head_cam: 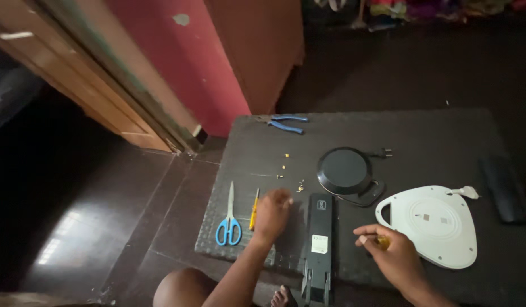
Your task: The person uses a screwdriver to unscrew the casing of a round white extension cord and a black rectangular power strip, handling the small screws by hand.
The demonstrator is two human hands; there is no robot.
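My left hand [271,213] rests on a dark mat [433,136], fingers curled, just right of a small yellow screwdriver [254,209] and left of a long black device [320,244] with a white label. Whether it holds anything is hidden. My right hand [391,253] is closed on a small yellow object [383,242], beside a white rounded shell [433,224] with a cable plug. A round black disc part [345,170] with a cord lies above the black device.
Blue-handled scissors [229,219] lie at the mat's left edge. Blue-handled pliers [283,122] sit at the far left corner. Several tiny yellow screws [286,165] are scattered mid-mat. A black bar [504,190] lies at the right. A wooden door frame [104,85] stands left.
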